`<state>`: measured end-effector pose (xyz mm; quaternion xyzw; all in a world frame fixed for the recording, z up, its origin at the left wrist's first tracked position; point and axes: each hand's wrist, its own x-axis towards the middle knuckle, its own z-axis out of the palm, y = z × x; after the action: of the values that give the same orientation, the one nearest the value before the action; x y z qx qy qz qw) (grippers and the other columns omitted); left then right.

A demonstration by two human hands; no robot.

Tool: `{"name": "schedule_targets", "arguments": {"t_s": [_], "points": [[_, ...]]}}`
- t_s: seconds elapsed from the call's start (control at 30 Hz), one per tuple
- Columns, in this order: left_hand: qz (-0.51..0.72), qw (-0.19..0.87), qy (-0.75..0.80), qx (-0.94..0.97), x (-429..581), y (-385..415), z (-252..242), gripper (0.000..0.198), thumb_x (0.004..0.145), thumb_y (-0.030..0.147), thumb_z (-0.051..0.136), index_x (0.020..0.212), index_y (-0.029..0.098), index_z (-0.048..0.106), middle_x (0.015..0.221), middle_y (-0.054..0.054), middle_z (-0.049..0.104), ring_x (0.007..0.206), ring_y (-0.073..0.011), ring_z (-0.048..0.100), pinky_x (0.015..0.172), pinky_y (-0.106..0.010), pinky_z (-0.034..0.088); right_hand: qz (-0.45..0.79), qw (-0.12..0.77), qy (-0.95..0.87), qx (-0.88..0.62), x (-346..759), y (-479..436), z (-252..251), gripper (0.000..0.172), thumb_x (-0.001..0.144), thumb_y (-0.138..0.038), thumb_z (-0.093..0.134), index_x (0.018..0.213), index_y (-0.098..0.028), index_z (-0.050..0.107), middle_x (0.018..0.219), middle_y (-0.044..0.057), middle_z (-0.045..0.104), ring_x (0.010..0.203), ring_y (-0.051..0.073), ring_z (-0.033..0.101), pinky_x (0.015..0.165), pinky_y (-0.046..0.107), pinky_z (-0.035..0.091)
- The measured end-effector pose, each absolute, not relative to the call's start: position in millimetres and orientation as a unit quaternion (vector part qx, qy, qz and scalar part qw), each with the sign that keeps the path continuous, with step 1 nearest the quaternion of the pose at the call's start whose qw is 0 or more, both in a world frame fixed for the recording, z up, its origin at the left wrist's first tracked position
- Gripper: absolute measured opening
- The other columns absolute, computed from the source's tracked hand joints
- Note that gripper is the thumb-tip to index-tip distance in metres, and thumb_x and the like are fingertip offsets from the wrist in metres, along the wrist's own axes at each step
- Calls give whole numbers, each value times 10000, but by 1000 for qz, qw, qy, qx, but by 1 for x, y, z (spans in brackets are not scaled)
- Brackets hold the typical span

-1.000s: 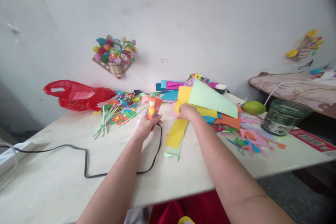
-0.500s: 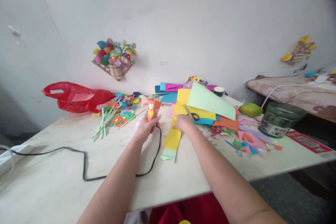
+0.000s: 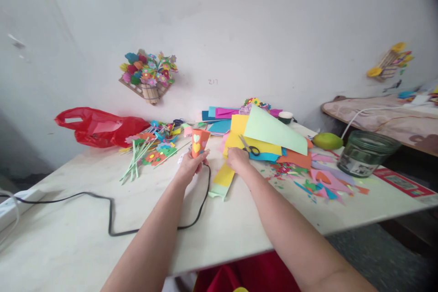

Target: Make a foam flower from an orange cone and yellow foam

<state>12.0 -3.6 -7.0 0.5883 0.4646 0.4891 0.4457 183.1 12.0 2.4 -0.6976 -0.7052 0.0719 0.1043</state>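
My left hand (image 3: 193, 166) is closed around a small orange paper cup (image 3: 201, 140) with white, yellow and pink hearts stuck on its side. The cup stands upright in the grip, wide end up. To the right, my right hand (image 3: 238, 160) has its fingers drawn together on a yellow paper strip (image 3: 224, 174) with a pale green end (image 3: 219, 190); its fingertips are partly hidden. Just beyond that hand, open scissors (image 3: 251, 147) with black handles lie on yellow foam paper (image 3: 238, 126). A black cord (image 3: 207, 191) runs up to my left hand, where its end is hidden.
Green stems (image 3: 137, 164) and paper flowers (image 3: 159, 154) lie left, by a red plastic bag (image 3: 102, 127). A pale green sheet (image 3: 273, 130), paper scraps (image 3: 325, 187), a green mango-like fruit (image 3: 327, 141) and a glass jar (image 3: 366, 153) are right. A power strip (image 3: 20, 205) sits at the left edge.
My right hand has shifted slightly away from me, and the yellow strip has slid the same way, its green end now farther from the table's front edge. My left hand and the cup stay put.
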Motion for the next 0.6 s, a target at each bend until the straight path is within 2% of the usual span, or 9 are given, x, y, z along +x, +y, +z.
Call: {"name": "schedule_targets", "arguments": {"t_s": [0.1, 0.27, 0.43, 0.6], "points": [[499, 443, 457, 588, 11, -4, -6, 403, 656, 505, 658, 578, 123, 555, 472, -24, 554, 303, -35, 339, 300, -194, 197, 47, 140, -699, -700, 194, 16, 3, 251, 748, -163, 534, 950, -147, 682, 1015, 140, 672, 974, 269, 614, 743, 326, 455], [527, 456, 440, 566, 10, -2, -7, 401, 642, 497, 666, 706, 113, 571, 549, -26, 594, 307, -28, 332, 292, -185, 193, 79, 273, -677, -678, 210, 21, 6, 171, 789, -253, 538, 746, -177, 685, 843, 61, 695, 827, 203, 628, 667, 273, 440], [535, 468, 432, 556, 9, 0, -9, 402, 653, 487, 661, 775, 117, 564, 567, -13, 590, 316, -29, 336, 289, -178, 190, 140, 445, -624, -626, 217, 29, 8, 139, 774, -256, 541, 753, -176, 652, 765, 20, 678, 709, 160, 612, 624, 244, 443], [531, 468, 433, 558, 11, 0, -8, 435, 660, 500, 653, 822, 102, 584, 578, -19, 589, 323, -27, 332, 294, -178, 185, 166, 547, -577, -584, 227, 42, 10, 109, 733, -270, 554, 704, -179, 606, 699, 12, 640, 677, 164, 596, 603, 256, 461]]}}
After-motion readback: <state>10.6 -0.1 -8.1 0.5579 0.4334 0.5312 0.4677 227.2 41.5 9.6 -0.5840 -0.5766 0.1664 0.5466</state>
